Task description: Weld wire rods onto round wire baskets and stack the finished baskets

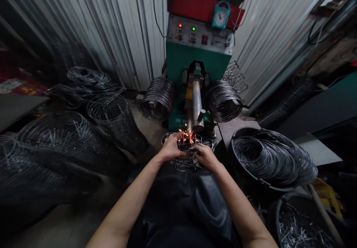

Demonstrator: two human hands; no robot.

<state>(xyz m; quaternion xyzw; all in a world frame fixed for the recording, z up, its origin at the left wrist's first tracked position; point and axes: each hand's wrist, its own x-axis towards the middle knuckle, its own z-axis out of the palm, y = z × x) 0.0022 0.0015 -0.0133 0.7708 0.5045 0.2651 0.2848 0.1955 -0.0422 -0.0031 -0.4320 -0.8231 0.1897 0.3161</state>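
My left hand's (170, 148) fingers curved over the left side of the wire basket (184, 163), thumb and forefinger parted with wire between; my right hand's (206, 156) bent fingers gripped its right side. How hard either pressed, I couldn't tell. The basket sat just below the centre of the frame, between both hands, neither clearly nearer. It looked round, with no clear long axis; its curved rim spanned left to right. Directly above, the welder's rod (189, 118) pointed down at that rim, where sparks (191, 140) flew between the hands.
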